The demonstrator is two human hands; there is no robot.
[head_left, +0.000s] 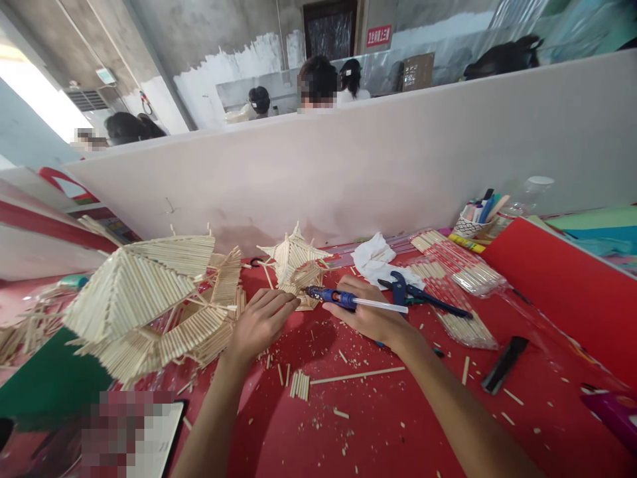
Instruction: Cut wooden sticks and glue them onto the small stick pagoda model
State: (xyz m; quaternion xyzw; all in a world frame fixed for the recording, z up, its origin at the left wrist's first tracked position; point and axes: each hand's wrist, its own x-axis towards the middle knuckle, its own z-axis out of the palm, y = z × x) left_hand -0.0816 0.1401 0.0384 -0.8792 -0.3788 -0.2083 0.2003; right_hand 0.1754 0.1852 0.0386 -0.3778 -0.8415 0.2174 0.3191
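My right hand (371, 311) is wrapped round a blue hot glue gun (331, 296), a clear glue stick jutting from its back. The gun's nozzle points left at a small pavilion model (294, 255) built of thin wooden sticks, with a pointed star-shaped roof. Fingers together, my left hand (269, 318) grips the pavilion's lower left side; its fingertips are partly hidden. Left of that hand stands a larger stick model (144, 285) with wide sloping roofs. Nearer me lie a row of short cut sticks (299, 385) and one long stick (358, 376).
Right of my hand lie blue-handled cutters (401, 289), white tissue (373, 255), bagged sticks (458, 262), a black-bladed tool (505, 365) and a pen cup (470, 226). Scraps litter the red table (378, 425). A pale partition (323, 172) rises behind, with people beyond.
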